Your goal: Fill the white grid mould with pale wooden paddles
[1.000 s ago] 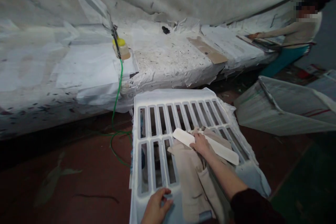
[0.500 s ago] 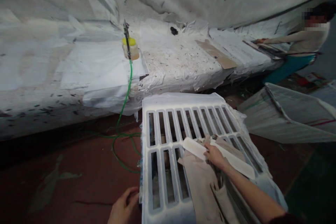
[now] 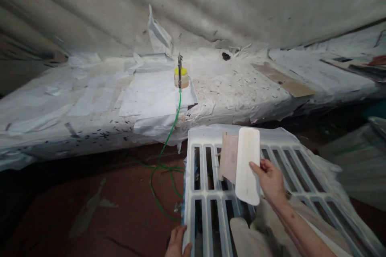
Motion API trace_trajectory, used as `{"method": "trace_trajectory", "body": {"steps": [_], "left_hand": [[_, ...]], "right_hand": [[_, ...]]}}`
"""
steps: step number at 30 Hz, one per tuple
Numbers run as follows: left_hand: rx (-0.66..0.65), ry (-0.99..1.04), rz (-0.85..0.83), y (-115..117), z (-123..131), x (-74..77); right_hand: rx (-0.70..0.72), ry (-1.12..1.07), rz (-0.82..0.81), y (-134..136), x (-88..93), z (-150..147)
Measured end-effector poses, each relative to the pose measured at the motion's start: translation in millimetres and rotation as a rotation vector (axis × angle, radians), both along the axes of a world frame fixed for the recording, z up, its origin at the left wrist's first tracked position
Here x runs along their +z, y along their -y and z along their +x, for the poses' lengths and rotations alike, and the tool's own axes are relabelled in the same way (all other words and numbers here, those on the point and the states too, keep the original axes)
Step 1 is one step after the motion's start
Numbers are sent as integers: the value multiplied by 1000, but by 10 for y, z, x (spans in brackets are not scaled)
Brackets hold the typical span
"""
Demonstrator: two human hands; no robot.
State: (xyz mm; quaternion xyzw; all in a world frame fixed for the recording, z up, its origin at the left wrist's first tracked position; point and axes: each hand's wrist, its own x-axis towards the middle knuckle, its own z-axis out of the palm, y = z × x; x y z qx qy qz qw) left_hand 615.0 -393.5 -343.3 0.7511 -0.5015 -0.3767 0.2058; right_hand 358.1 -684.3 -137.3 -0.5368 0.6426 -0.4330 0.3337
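My right hand (image 3: 273, 182) is closed on the edge of a long white panel with rounded corners (image 3: 247, 164), tilted up above a white slatted rack (image 3: 241, 193). A beige fabric-like piece (image 3: 229, 156) shows beside the panel's left edge; whether the two are joined I cannot tell. Below my right forearm, more beige pieces (image 3: 245, 233) lie on the rack, partly hidden by the arm. My left hand (image 3: 177, 241) is at the rack's near left edge, its fingers curled over the rim, and part of it is cut off by the frame.
A long bench draped in white sheeting (image 3: 229, 88) runs behind the rack. On it stands a jar with a yellow lid (image 3: 181, 78), a spray gun (image 3: 180, 68) against it. A green hose (image 3: 169, 136) drops to the red floor (image 3: 126, 200). Cardboard (image 3: 283, 78) lies farther right.
My right hand has lifted the white panel from the pile and turned it more upright. My left hand has come onto the rack's edge. The view has swung left, taking the co-worker mostly out of frame.
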Motion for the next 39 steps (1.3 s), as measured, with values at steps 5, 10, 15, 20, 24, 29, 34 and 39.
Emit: {"method": "trace_trajectory", "body": {"steps": [5,10,15,20,24,29,34,39], "left_hand": [[44,-60,6,184,133,-65],[58,-173,80,411,234,41],[84,-193,18,528,277,11],[105,-212,-29,594,330,-92],[152,-204,-87,694,325,-115],[201,-233,-58,796,319,-124],[211,-258,-55,789,331,-201],[213,-243,-50,788,335,-281]], "right_hand": [[-9,95,11,-67,-396,786],[-53,6,-23,-91,-539,1272],[-86,-103,-19,-101,-685,1531],[0,-201,46,-314,-949,1616],[56,-225,129,-377,-1103,1627],[69,-168,215,-48,-1391,1641],[130,42,363,162,-1734,1620],[225,270,506,247,-1862,1579]]}}
